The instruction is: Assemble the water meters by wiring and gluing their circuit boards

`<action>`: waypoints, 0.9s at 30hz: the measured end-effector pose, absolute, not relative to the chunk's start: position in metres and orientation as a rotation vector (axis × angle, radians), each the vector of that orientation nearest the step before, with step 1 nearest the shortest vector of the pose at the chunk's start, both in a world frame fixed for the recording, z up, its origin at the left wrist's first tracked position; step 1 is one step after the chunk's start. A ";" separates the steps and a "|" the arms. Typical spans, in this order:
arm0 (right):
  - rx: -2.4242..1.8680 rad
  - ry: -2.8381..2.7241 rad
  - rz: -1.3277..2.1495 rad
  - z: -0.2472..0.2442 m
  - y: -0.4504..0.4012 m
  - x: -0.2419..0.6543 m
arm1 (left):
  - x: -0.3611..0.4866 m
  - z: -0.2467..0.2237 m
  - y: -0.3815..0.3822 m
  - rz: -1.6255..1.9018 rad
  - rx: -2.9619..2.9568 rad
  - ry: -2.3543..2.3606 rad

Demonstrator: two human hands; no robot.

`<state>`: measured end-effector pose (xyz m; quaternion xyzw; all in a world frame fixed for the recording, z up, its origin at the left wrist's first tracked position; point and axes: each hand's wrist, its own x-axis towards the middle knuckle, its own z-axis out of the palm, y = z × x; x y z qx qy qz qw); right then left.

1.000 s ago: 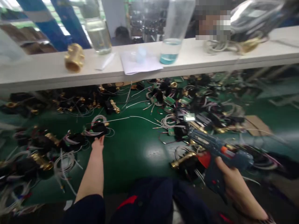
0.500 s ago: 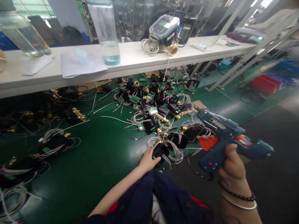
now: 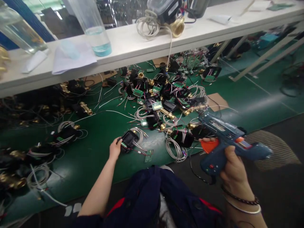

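Note:
In my right hand [image 3: 234, 166] is a dark blue glue gun [image 3: 220, 139] with an orange trigger, its nozzle pointing up and left over the bench. My left hand [image 3: 115, 149] grips the left edge of a black meter housing [image 3: 129, 140] lying open side up on the green bench. Grey cable curls behind that housing. Thin wires run from it to a small green circuit board [image 3: 148, 155] on its right. Between the two hands sits another black housing [image 3: 184, 138] with a coil of grey cable [image 3: 174, 148].
Several brass-fitted meters with loose boards and wires [image 3: 156, 106] pile up mid-bench; more units [image 3: 67, 134] lie at left. A white shelf [image 3: 123, 44] crosses above, bearing a bottle of blue liquid [image 3: 101, 44] and an assembled meter [image 3: 166, 12]. A cardboard piece [image 3: 217, 102] lies at right.
My left hand has moved left across the bench with the black meter housing, whose open inside now shows. The glue gun stays in my right hand. The view has tilted downward.

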<state>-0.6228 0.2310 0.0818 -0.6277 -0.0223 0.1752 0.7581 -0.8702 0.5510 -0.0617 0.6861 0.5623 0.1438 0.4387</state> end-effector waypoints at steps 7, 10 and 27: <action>-1.368 -0.070 0.545 0.069 0.254 -0.628 | -0.888 -0.053 0.522 0.428 1.880 1.195; -1.372 -0.103 0.598 0.066 0.260 -0.628 | -0.878 -0.061 0.475 0.232 1.861 0.830; -1.331 -0.425 1.111 0.051 0.274 -0.666 | -0.881 -0.009 0.460 0.880 1.014 1.348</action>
